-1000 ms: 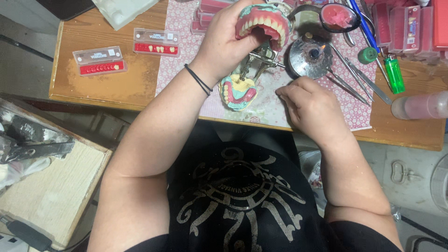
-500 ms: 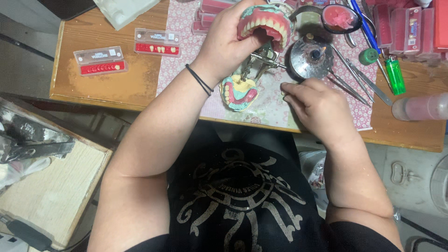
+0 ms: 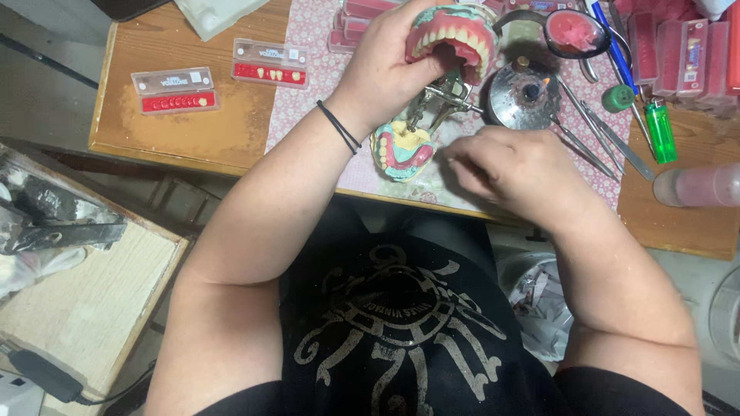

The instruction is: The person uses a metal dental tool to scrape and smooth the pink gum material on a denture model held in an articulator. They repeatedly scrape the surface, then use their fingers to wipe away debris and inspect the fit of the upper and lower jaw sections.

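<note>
The upper denture model (image 3: 455, 35), pink gum with a row of pale teeth, is raised above the table (image 3: 200, 123) at the far edge of the patterned mat (image 3: 308, 46). The left hand (image 3: 389, 65) has its grip closed around it from the left. Just below lies the lower model (image 3: 402, 150), teal and pink, on the mat. The right hand (image 3: 516, 166) hovers beside it, fingers curled; whether its grip holds anything cannot be told. A round metal burner (image 3: 528, 96) stands just beyond.
</note>
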